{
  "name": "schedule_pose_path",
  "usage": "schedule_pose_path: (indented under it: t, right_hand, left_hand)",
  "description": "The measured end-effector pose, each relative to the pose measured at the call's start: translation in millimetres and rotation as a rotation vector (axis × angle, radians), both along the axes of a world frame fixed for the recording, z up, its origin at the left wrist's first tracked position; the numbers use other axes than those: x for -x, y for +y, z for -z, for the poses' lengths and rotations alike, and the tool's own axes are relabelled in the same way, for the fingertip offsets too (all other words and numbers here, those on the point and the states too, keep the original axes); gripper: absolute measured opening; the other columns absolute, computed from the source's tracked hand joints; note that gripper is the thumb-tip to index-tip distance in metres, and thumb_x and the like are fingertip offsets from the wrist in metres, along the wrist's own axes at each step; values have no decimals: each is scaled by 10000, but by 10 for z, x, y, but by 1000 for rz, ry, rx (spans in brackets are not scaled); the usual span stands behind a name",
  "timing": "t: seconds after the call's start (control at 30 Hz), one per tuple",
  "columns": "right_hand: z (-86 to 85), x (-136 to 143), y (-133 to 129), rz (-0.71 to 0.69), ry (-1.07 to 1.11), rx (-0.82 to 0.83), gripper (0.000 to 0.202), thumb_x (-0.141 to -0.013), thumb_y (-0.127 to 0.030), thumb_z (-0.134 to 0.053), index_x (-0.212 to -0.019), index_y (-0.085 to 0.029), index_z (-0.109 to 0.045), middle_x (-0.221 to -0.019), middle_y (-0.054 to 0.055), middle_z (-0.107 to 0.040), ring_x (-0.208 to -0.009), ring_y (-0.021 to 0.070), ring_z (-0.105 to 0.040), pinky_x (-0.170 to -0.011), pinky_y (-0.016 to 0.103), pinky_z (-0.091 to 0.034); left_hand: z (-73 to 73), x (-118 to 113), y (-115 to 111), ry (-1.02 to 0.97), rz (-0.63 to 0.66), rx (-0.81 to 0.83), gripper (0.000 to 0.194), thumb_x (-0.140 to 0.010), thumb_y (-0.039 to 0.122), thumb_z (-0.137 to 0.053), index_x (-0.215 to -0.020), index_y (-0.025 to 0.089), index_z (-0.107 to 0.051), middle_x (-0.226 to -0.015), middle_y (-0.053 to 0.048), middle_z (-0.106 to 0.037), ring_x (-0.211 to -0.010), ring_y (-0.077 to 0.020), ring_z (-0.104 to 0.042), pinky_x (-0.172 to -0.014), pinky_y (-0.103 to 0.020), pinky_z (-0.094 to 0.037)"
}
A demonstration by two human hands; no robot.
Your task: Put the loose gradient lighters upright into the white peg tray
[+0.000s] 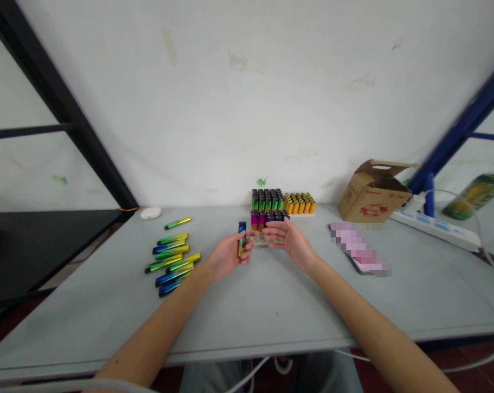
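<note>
Pinching left hand (226,255): thumb and fingers grip a blue-and-gold lighter (242,240), roughly upright.
Right hand (295,243): fingers loosely spread, holding nothing visible, near the standing purple lighters (254,220).
Lighter's place: above the table (267,305), right of the loose lighters (165,263).
Lighter's shell: probably light, stiff and slick (it looks glossy), best taken by mid-body.

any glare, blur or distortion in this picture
In the head view, small highlights glint on the loose lighters; in the head view, the bottle at the right edge looks stretched and soft; in the head view, blocky pixelation hides detail on the pink item.
</note>
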State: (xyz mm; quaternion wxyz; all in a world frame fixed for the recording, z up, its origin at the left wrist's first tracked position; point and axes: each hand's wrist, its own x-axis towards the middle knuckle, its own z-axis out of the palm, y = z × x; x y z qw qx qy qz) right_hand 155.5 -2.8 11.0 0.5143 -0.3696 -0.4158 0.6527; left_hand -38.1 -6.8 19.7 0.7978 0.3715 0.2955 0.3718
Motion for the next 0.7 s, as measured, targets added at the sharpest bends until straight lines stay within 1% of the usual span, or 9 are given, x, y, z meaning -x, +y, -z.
schedule_pose_path:
  t: [0.1,0.2,0.33,0.47,0.57,0.63,0.7]
  right_hand:
    - [43,13,4,13,-92,-11,350,-887,-453,-470,-905,-170,-675,-887,78,-713,-701,146,-640,-622,260,-489]
    - [71,24,-1,1,-162,-31,302,-840,-434,-551,-894,-166,-679,-842,62,-711,-664,128,-628,-594,234,-476]
    - [96,38,-9,-38,-197,-55,302,-778,-442,-624,-887,-167,-688,-809,53,-712,-644,122,-622,-583,231,-468]
    - [139,57,-11,-66,-238,-64,330,-766,-465,-641,-895,-166,-698,-802,56,-713,-649,122,-623,-574,230,-454]
    - [185,76,-7,-73,-275,-94,374,-775,-504,-627,-913,-163,-698,-791,54,-706,-635,119,-615,-561,227,-446]
    - [211,91,-6,-43,-305,-165,377,-773,-514,-626,-911,-170,-697,-768,41,-698,-617,119,-604,-554,230,-441]
    - [220,105,-14,19,-330,-272,352,-775,-504,-628,-903,-183,-698,-755,28,-695,-618,126,-597,-567,244,-449]
  left_hand:
    - [-24,34,19,-21,37,32,353,-905,430,-361,-836,154,-570,-563,43,-365,-400,-76,-312,-400,-201,-269]
    - [-55,56,18,-60,50,33,486,-895,541,-308,-674,160,-513,-519,50,-306,-390,-72,-267,-390,-194,-246]
    - [-76,55,2,-77,74,27,532,-884,558,-313,-542,166,-420,-476,49,-260,-395,-71,-248,-389,-189,-250]
    - [-56,62,16,-62,72,9,544,-877,552,-312,-496,171,-392,-441,44,-254,-376,-69,-246,-373,-187,-239]
    - [-26,85,37,-67,81,-11,561,-878,555,-294,-480,172,-397,-400,50,-239,-336,-61,-216,-351,-184,-220]
    - [-3,96,45,-69,104,-24,569,-881,563,-278,-487,174,-410,-371,57,-239,-303,-56,-189,-336,-186,-220]
    - [21,90,43,-56,136,-27,570,-886,575,-268,-513,175,-427,-359,62,-261,-279,-51,-168,-326,-189,-227]
